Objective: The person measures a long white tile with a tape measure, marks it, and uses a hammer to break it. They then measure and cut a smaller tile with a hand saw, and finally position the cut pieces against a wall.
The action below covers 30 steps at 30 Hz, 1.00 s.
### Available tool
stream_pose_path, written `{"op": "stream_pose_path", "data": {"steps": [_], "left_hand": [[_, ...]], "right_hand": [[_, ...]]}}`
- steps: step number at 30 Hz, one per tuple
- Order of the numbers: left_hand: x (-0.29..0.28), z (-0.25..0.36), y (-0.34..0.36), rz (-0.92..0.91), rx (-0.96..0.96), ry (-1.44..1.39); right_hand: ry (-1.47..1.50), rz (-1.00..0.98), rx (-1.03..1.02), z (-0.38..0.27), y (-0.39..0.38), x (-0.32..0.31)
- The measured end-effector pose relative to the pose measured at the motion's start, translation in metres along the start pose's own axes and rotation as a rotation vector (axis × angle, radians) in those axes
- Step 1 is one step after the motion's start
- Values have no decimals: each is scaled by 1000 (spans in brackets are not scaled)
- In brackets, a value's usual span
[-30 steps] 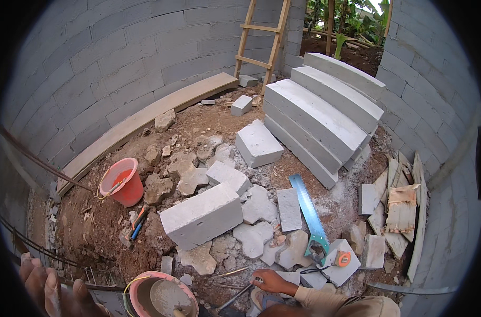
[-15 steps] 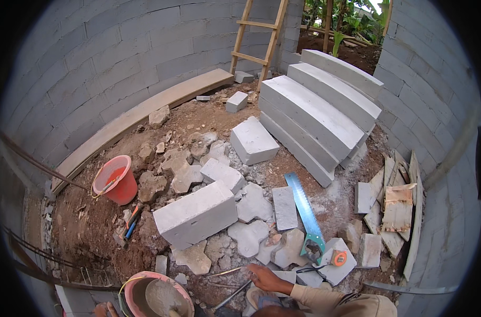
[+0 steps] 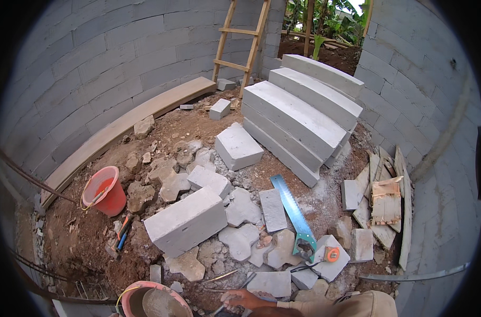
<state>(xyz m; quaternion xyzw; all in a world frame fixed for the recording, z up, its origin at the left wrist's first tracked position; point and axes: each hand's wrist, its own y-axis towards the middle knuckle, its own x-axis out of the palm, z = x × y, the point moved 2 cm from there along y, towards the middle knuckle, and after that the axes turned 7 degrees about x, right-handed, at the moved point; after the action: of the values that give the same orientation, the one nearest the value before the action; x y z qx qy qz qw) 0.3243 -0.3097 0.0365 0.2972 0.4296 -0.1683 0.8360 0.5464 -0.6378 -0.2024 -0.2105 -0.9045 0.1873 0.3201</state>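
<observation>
At the bottom edge, right of centre, my right hand [image 3: 243, 300] is closed round a thin grey metal rod [image 3: 249, 280]. The rod slants from upper right to lower left past the fingers; what is on its lower end is unclear. A thin wooden stick [image 3: 219, 276] lies on the rubble just beyond. Only a sliver of my left hand shows at the lower edge, beside the pink bucket [image 3: 128, 298]; its fingers are cut off. The bucket holds wet grey mortar [image 3: 161, 304].
A large pale block [image 3: 185, 222] lies ahead among broken pavers. A handsaw [image 3: 293, 206] and an orange tape measure [image 3: 332, 254] are to the right. Long blocks [image 3: 298, 116] are stacked behind. A red bucket [image 3: 111, 198] and hand tools [image 3: 124, 232] stand left; a ladder [image 3: 240, 47] leans at the back.
My right hand has moved left and down and closed round the rod, whose angle has steepened. My left hand has dropped almost out of view. The whole scene has shifted slightly left.
</observation>
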Motion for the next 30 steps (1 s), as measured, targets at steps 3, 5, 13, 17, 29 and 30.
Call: {"op": "stream_pose_path", "data": {"steps": [3,5,13,17,29,30], "left_hand": [[-7,-3,4,-35,-47,-58],[-22,-22,-8,-29,-197,-82],[-51,-149,-82,102,-580,-403],[-25,-178,-130,-64,-883,-616],[38,-145,-109,-211,-917,-847],[38,-142,-105,-197,-907,-830]], "right_hand": [[-54,78,-143,-2,-7,-14],[-116,172,-97,-6,-15,-16],[-512,326,-108,-66,-17,-15],[-676,338,-170,-131,10,17],[-1693,-380,-5,-174,85,231],[-1815,-408,55,-159,91,240]]}}
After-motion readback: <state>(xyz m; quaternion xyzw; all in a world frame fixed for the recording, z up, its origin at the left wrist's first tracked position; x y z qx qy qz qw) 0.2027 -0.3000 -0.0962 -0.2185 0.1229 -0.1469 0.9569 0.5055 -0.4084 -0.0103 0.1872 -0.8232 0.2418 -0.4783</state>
